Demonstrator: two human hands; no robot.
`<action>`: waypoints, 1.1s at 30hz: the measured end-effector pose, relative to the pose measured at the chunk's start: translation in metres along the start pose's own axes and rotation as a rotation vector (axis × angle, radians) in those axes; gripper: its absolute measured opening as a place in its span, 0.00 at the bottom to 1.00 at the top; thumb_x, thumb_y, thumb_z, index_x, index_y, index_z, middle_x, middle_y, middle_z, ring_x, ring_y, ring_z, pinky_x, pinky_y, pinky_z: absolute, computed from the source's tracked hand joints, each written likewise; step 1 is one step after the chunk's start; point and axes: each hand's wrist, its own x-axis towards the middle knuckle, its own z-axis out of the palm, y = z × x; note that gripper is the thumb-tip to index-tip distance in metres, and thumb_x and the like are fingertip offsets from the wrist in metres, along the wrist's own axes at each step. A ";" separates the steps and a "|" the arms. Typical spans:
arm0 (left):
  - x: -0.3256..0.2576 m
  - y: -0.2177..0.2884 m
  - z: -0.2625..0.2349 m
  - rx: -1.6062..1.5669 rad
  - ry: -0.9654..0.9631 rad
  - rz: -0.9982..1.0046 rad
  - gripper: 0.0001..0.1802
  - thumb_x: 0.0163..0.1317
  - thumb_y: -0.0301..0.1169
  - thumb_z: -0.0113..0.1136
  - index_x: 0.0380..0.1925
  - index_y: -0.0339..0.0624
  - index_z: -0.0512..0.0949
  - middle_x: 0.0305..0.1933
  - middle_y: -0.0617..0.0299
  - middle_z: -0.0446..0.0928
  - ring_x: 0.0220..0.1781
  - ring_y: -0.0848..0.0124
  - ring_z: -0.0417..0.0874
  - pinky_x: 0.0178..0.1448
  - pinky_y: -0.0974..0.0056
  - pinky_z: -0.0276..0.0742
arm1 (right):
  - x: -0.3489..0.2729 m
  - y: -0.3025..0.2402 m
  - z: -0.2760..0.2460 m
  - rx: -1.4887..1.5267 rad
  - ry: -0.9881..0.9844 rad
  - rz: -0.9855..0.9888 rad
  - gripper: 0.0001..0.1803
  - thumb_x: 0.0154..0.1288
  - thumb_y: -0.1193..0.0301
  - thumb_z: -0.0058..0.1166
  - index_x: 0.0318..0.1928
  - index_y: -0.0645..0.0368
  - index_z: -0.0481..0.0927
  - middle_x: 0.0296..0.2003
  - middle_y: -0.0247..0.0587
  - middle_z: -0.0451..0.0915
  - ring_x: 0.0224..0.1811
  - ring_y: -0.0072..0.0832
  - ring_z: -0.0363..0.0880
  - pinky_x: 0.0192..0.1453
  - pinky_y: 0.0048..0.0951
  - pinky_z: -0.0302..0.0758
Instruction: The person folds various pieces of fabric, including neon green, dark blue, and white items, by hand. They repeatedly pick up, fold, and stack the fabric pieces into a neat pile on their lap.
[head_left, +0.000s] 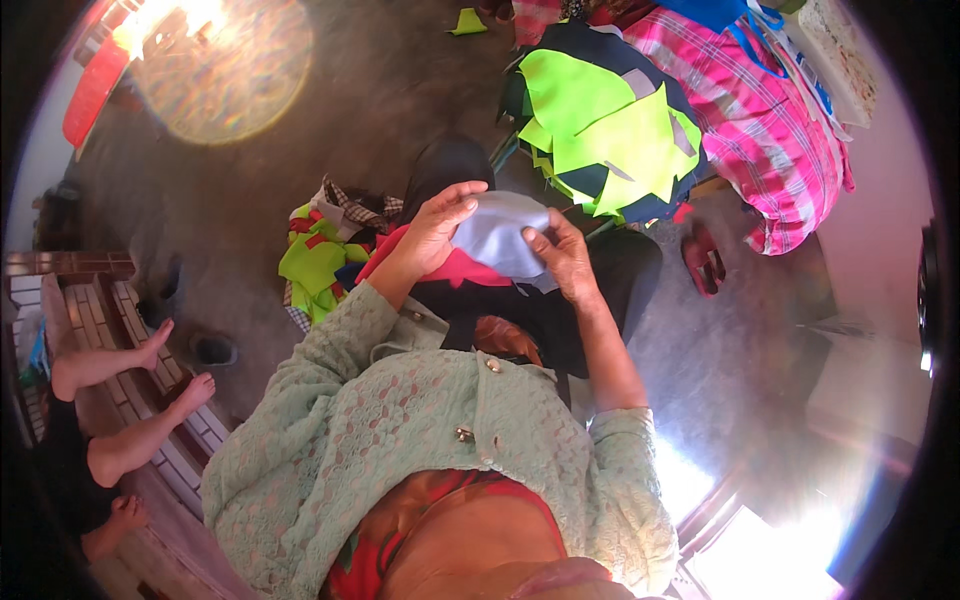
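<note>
Between my hands, above my lap, is a light grey piece of fabric with a rounded outline. My left hand grips its left edge, fingers along the upper side. On the opposite edge, my right hand pinches it, thumb lying on the face of the cloth. A red piece of cloth lies under the grey one, across my dark-clad lap. Beside my left forearm sits a heap of neon yellow, red and checked cloth pieces.
A big pile of neon yellow and navy cut pieces stands ahead right, next to a pink plaid bundle. Red footwear lies on the floor nearby. At left another person's bare legs rest on a slatted bench.
</note>
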 end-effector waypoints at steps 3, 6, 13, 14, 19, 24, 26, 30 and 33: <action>0.002 0.001 -0.006 -0.008 -0.080 -0.020 0.23 0.65 0.34 0.50 0.59 0.40 0.62 0.55 0.52 0.71 0.53 0.60 0.76 0.49 0.50 0.77 | 0.005 -0.018 -0.016 0.046 0.104 -0.080 0.09 0.63 0.72 0.55 0.43 0.59 0.75 0.36 0.26 0.77 0.37 0.14 0.71 0.43 0.19 0.71; 0.000 0.001 -0.004 -0.018 -0.121 -0.016 0.23 0.65 0.35 0.50 0.58 0.41 0.61 0.56 0.47 0.69 0.55 0.53 0.75 0.48 0.49 0.77 | 0.023 -0.046 -0.044 0.085 0.239 -0.233 0.12 0.62 0.77 0.54 0.47 0.58 0.75 0.40 0.30 0.79 0.41 0.18 0.75 0.48 0.22 0.72; 0.000 0.003 -0.004 -0.003 -0.079 -0.045 0.19 0.68 0.33 0.46 0.57 0.42 0.63 0.56 0.49 0.69 0.55 0.55 0.75 0.49 0.49 0.77 | 0.089 -0.135 -0.142 0.247 0.343 -0.646 0.12 0.63 0.83 0.47 0.46 0.58 0.75 0.38 0.34 0.80 0.40 0.23 0.78 0.46 0.24 0.75; 0.002 0.002 -0.004 -0.009 -0.083 -0.055 0.17 0.68 0.32 0.45 0.56 0.41 0.64 0.56 0.50 0.70 0.55 0.56 0.75 0.49 0.49 0.77 | 0.096 -0.136 -0.167 0.321 0.341 -0.621 0.12 0.64 0.82 0.47 0.46 0.57 0.74 0.38 0.34 0.80 0.38 0.23 0.79 0.41 0.25 0.78; 0.002 0.002 -0.002 -0.012 -0.089 -0.054 0.17 0.68 0.33 0.45 0.54 0.41 0.65 0.55 0.51 0.70 0.55 0.58 0.75 0.49 0.50 0.77 | 0.101 -0.096 -0.234 -0.035 0.714 -0.236 0.10 0.59 0.77 0.50 0.43 0.58 0.72 0.33 0.34 0.75 0.28 0.23 0.76 0.21 0.25 0.74; -0.002 0.006 0.000 0.000 -0.054 -0.064 0.16 0.68 0.33 0.46 0.53 0.40 0.65 0.55 0.51 0.70 0.55 0.58 0.75 0.50 0.50 0.77 | 0.091 -0.075 -0.236 -0.378 0.886 -0.120 0.18 0.59 0.67 0.54 0.48 0.60 0.72 0.36 0.41 0.75 0.32 0.33 0.77 0.27 0.34 0.77; 0.001 0.004 0.001 -0.005 -0.072 -0.070 0.16 0.68 0.33 0.46 0.53 0.40 0.66 0.55 0.51 0.70 0.55 0.57 0.75 0.50 0.50 0.77 | 0.089 -0.072 -0.241 -0.960 1.009 -0.248 0.22 0.58 0.63 0.54 0.52 0.60 0.71 0.40 0.47 0.75 0.38 0.41 0.76 0.35 0.41 0.76; -0.001 0.004 -0.003 0.007 -0.058 -0.062 0.16 0.68 0.33 0.46 0.53 0.40 0.66 0.55 0.51 0.70 0.56 0.57 0.74 0.50 0.50 0.77 | 0.086 -0.083 -0.187 -1.525 1.130 -0.295 0.36 0.57 0.56 0.55 0.63 0.57 0.60 0.58 0.59 0.64 0.59 0.51 0.64 0.55 0.54 0.65; 0.001 0.002 -0.004 0.005 -0.073 -0.074 0.16 0.68 0.33 0.46 0.53 0.40 0.66 0.55 0.51 0.70 0.55 0.58 0.74 0.51 0.50 0.77 | 0.086 -0.083 -0.177 -1.628 1.178 -0.356 0.41 0.57 0.55 0.54 0.67 0.56 0.53 0.65 0.58 0.54 0.67 0.51 0.54 0.61 0.54 0.57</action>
